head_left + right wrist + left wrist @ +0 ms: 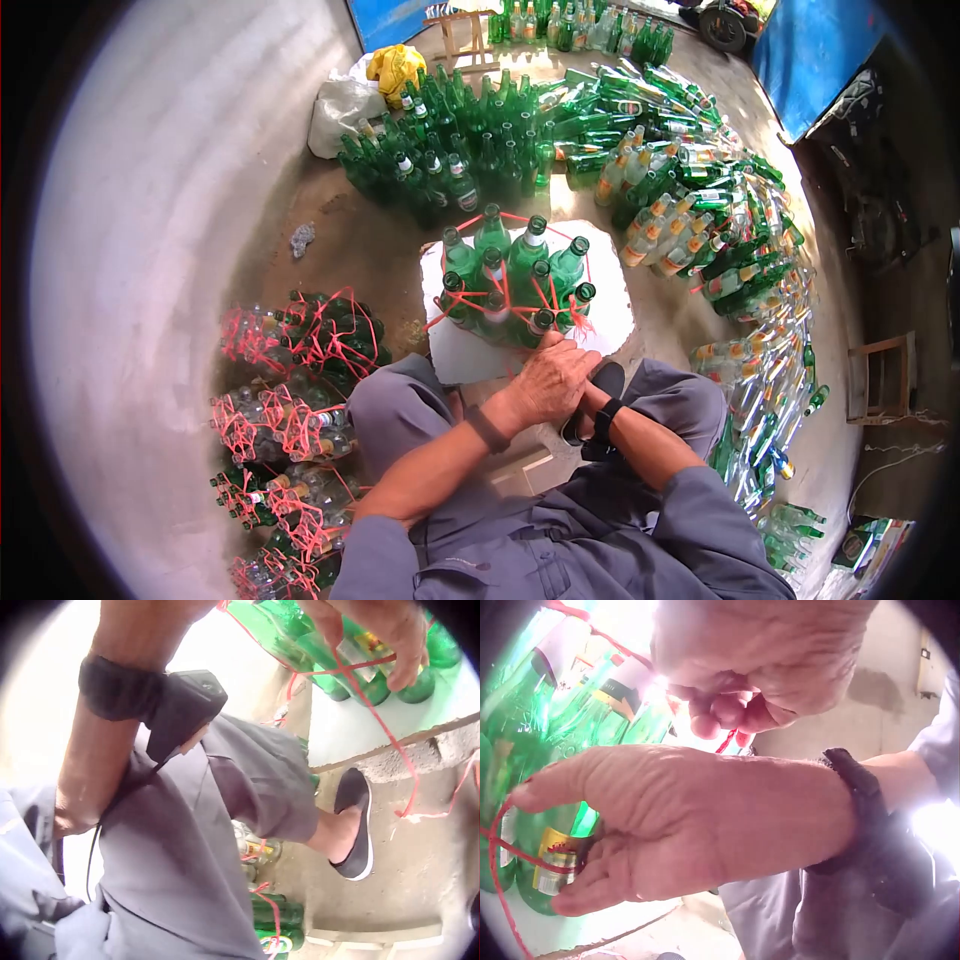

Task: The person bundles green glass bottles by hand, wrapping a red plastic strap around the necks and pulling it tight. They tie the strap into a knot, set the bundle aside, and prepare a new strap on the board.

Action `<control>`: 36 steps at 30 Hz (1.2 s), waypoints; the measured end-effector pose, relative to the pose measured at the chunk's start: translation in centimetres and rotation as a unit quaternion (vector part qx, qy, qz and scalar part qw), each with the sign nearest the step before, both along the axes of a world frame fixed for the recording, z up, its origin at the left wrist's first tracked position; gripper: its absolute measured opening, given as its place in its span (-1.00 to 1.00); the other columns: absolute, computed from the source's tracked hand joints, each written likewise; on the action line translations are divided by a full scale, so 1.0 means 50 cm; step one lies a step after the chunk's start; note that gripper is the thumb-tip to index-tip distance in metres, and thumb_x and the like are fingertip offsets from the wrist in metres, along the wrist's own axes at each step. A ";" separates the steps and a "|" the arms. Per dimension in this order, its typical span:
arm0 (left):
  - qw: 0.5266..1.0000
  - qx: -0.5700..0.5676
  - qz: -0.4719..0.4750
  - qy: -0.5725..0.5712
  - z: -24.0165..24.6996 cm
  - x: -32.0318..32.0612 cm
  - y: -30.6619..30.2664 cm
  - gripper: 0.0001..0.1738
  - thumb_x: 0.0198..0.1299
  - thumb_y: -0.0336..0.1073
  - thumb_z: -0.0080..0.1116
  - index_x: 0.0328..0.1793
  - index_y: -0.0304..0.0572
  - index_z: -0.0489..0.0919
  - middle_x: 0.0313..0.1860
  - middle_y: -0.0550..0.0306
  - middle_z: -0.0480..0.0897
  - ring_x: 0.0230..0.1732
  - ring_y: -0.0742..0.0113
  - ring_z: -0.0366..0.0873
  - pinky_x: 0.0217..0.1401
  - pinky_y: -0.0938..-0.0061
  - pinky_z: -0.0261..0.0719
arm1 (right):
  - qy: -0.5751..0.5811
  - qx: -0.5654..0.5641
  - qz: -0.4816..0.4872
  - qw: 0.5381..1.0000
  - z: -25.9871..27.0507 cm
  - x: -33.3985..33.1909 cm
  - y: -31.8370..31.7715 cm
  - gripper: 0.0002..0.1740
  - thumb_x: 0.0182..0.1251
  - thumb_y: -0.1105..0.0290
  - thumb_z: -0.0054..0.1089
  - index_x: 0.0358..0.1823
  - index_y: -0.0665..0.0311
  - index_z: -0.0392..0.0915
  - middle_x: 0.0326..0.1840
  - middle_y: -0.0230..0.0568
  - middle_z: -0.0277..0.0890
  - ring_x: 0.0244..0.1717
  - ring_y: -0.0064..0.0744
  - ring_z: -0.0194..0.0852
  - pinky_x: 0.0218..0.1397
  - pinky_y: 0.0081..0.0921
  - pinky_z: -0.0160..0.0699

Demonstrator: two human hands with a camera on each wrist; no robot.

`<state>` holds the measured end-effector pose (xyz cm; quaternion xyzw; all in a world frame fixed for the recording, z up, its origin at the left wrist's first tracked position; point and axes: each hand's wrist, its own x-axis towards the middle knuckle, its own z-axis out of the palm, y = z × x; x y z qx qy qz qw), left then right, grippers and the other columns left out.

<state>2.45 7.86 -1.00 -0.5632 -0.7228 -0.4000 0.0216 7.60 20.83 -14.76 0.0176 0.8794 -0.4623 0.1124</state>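
Several upright green bottles [528, 262], wound with red cord [515, 218], stand together on a white board [455, 360]. At their near side, the left hand [552, 380] overlaps the right hand [592, 392], which is mostly hidden in the head view. The left wrist view shows the left hand [765, 652] above, its fingers curled round red cord [727, 741]. Below it, the right hand [645, 817] holds a loop of cord [525, 855] between thumb and bent fingers, beside the bottles. In the right wrist view the cord [375, 720] hangs past the board's edge.
Cord-wrapped bottle bundles [290, 420] lie at the left. Loose bottles [740, 300] spread along the right and more green bottles [470, 130] stand behind. A white sack [345, 112] is at the back left, a wooden frame [882, 378] at the right. One shoe [354, 825] is beside the board.
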 end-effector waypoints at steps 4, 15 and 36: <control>0.998 -0.035 0.023 0.057 0.007 0.009 -0.012 -0.69 0.01 -0.46 0.19 -0.06 -0.20 0.59 -0.37 0.14 0.56 -0.21 0.17 0.55 0.04 0.28 0.37 | 0.013 0.002 -0.003 1.000 -0.001 0.052 0.064 -0.67 0.18 0.32 0.29 -0.07 0.35 0.70 -0.18 0.22 0.69 -0.20 0.08 0.67 -0.08 -0.24 0.64; 0.989 -0.080 0.028 0.121 0.018 0.022 -0.031 -0.73 0.05 -0.33 0.19 -0.08 -0.17 0.60 -0.33 0.14 0.57 -0.19 0.19 0.54 -0.11 0.29 0.46 | -0.023 0.357 -0.103 0.928 0.193 0.063 0.246 -0.65 0.18 0.43 0.15 -0.04 0.35 0.75 -0.21 0.18 0.72 -0.23 0.09 0.74 -0.08 -0.12 0.72; 0.986 -0.109 -0.033 0.121 -0.033 0.114 -0.050 -0.74 0.13 -0.18 0.14 -0.18 -0.17 0.67 -0.20 0.08 0.62 0.08 0.11 0.57 0.21 0.21 0.49 | -0.075 -0.308 -0.182 0.931 0.299 -0.028 0.030 -0.78 0.39 0.36 0.24 -0.27 0.41 0.68 -0.58 -0.30 0.50 -0.61 -0.53 0.54 -0.57 -0.58 0.46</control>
